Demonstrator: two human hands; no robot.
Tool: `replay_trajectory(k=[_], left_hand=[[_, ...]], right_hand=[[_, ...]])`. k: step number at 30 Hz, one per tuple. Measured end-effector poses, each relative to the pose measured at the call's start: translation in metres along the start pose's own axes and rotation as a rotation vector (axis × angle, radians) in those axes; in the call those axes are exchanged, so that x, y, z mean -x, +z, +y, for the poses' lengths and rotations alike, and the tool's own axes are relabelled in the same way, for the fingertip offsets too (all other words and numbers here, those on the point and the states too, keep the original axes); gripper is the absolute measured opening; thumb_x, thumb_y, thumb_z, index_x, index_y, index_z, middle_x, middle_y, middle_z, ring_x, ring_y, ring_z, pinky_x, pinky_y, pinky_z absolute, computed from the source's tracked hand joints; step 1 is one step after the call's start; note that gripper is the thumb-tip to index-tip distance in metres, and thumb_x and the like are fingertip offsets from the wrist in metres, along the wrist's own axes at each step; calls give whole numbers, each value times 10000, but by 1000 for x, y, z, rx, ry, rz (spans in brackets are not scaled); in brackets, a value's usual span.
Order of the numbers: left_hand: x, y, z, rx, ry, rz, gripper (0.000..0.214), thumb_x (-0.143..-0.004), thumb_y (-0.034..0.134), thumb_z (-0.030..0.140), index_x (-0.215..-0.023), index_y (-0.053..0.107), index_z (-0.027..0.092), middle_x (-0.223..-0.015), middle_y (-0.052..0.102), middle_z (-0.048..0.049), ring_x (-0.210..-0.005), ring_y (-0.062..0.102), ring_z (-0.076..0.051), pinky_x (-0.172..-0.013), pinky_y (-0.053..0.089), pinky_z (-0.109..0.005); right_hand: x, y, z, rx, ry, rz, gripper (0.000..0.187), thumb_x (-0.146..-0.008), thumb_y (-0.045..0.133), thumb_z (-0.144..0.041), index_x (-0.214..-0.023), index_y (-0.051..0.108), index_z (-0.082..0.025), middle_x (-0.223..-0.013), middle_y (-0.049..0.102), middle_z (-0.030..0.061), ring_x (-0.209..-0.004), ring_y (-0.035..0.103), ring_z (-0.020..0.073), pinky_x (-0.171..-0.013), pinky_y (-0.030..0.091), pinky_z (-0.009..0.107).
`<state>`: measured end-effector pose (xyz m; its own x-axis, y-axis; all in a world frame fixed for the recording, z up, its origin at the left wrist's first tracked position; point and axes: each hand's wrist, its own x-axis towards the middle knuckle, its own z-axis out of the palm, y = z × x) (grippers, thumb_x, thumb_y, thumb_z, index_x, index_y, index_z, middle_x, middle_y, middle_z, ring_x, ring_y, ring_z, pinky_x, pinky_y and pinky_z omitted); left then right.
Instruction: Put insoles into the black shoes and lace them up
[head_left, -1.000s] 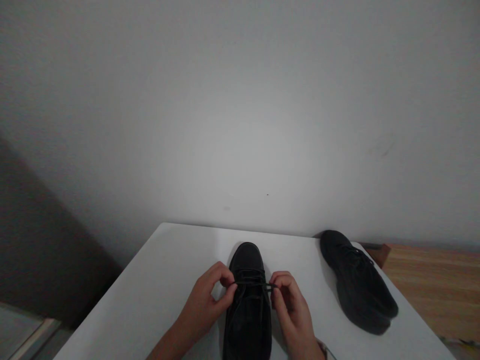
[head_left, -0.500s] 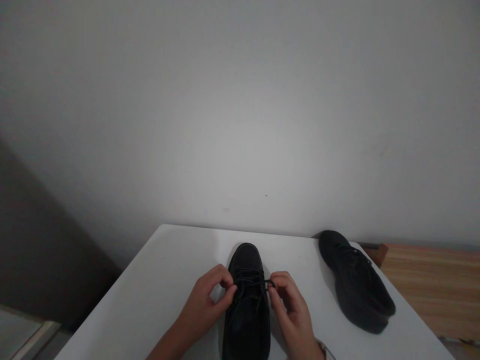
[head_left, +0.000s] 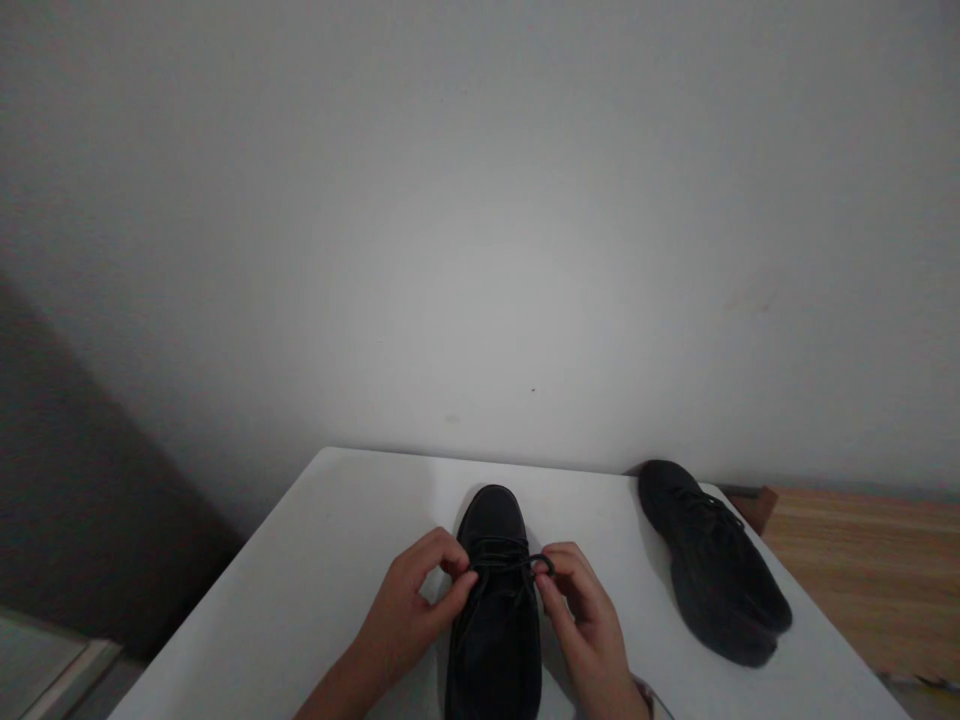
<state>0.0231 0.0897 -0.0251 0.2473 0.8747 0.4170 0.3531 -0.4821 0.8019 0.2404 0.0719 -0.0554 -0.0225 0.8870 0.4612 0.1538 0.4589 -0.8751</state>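
A black lace-up shoe [head_left: 493,512] lies on the white table, toe pointing away from me, its near end cut off by the frame. At its left side my left hand [head_left: 416,590] pinches thumb and forefinger together on the black shoelace. On the other side, the fingertips of my right hand [head_left: 581,610] grip a loop of the same shoelace [head_left: 541,560], which bulges out past the shoe's edge. Laces cross over the shoe's tongue between both hands. How the lace sits inside the left fingertips is partly hidden.
A second black shoe [head_left: 712,570] rests at the table's right edge, angled, its toe near the wall. The white table [head_left: 330,530] meets a grey wall [head_left: 480,300]. Beyond the right edge is a wooden surface [head_left: 862,570].
The lace loop at my right fingers stands out slightly larger and rounder. Both hands stay almost in place, still pinching; the shoes have not moved.
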Motion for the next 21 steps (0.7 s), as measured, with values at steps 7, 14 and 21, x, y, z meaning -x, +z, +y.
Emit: replay_trajectory(k=[7,14,21], left_hand=[[1,-1,4,0,-11,4,125,-918,597,224,-796,588,199,-772,597,-11,-741,590,-170,-708,463,-272],[1,0,3,17,-37,-66,138,-909,626,275,-794,613,199,-772,619,-17,-744,604,-177,-705,462,-274],[0,-1,0,-36,-27,45,196,-942,581,295,-768,572,205,-757,596,-13,-727,589,-177,-693,467,-277]], right_hand=[[-2,-3,1,-15,19,107,88,-999,531,-279,-975,615,-266,-879,552,18,-785,553,177,-599,438,249],[-1,1,0,-10,15,-21,100,-985,549,-291,-962,633,-242,-926,590,43,-818,597,194,-702,497,285],[-2,-2,-3,13,47,107,125,-999,533,-317,-946,616,-241,-826,565,15,-705,547,169,-598,460,267]])
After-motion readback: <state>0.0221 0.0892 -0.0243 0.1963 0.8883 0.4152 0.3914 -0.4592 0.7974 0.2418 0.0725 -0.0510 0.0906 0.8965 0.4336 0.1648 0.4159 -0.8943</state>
